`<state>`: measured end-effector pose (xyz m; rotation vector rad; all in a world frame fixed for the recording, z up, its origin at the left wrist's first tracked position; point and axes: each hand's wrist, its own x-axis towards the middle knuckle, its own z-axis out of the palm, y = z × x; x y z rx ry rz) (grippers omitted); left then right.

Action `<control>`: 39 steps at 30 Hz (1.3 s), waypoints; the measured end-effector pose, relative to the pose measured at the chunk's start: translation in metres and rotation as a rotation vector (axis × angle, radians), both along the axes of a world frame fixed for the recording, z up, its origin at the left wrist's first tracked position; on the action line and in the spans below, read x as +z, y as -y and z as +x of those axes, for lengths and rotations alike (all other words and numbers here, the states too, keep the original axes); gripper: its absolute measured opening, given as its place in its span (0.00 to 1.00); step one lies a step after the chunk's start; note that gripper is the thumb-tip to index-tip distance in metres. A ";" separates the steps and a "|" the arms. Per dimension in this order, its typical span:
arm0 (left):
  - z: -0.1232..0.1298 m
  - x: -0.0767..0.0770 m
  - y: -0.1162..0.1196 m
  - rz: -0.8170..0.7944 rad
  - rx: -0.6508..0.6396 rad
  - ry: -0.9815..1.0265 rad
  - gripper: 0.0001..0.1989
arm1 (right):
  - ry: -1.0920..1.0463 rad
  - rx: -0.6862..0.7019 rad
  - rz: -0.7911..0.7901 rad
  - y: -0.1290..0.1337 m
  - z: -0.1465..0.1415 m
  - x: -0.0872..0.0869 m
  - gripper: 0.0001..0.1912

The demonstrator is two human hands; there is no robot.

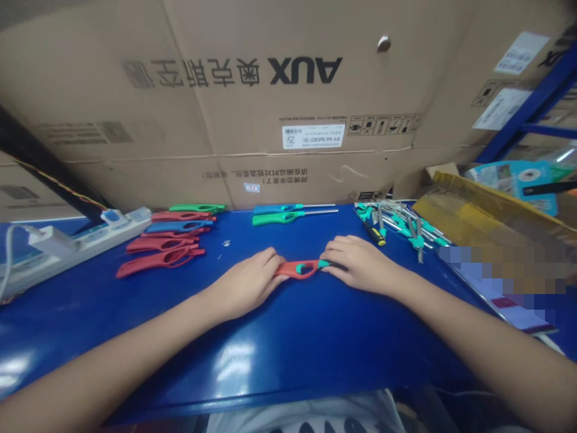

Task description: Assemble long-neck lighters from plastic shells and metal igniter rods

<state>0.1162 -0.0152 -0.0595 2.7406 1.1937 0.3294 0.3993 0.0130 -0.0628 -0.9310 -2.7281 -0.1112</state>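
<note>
Over the middle of the blue table, my left hand (250,279) is closed round the handle end of a red long-nosed gas lighter (308,270). Teal parts show in the lighter's trigger opening and at its front end. My right hand (358,263) pinches that front end, where a short dark piece shows between the fingers; the rest is covered by the hand. Behind my hands lie a green lighter (278,219) and a blue lighter (273,209), both with metal tubes pointing right.
Several red, blue and green lighter handles (164,243) lie at left beside a white power strip (76,249). Metal tubes with teal parts (406,221) and a black-and-yellow screwdriver (375,233) are piled at right, near a taped carton (496,234). A large cardboard sheet (252,120) stands behind.
</note>
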 end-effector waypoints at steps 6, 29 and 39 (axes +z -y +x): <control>-0.015 0.018 -0.042 0.052 -0.002 0.041 0.16 | -0.019 -0.268 0.071 -0.005 0.007 0.001 0.21; 0.009 0.001 -0.049 0.137 -0.085 0.535 0.13 | 0.166 -0.920 -0.157 -0.029 0.036 0.005 0.21; 0.006 -0.012 -0.012 -0.136 -0.016 0.459 0.16 | -0.819 -0.430 0.080 -0.029 0.012 0.021 0.09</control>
